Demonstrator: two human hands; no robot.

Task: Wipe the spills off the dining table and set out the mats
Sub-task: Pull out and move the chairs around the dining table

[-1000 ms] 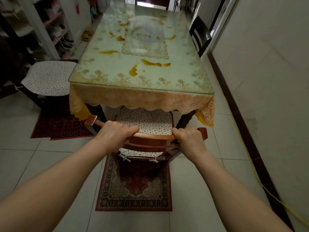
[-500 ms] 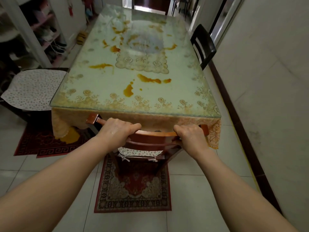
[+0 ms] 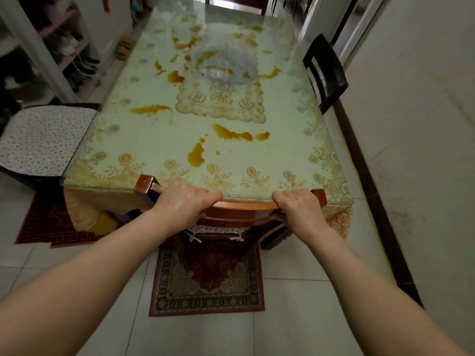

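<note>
Spill-stained table (image 3: 282,140); both hands grip wooden chair (image 3: 246,204) blocking edge.

Dining table (image 3: 282,140) ahead, spills (image 3: 196,156) scattered over its top. Wooden chair (image 3: 244,205) tucked at near end, top rail against table edge. Small rug (image 3: 207,281) on floor under that chair. Cushioned chair (image 3: 38,140) at left side. Dark chair (image 3: 325,73) at right side, near wall (image 3: 416,124).
</note>
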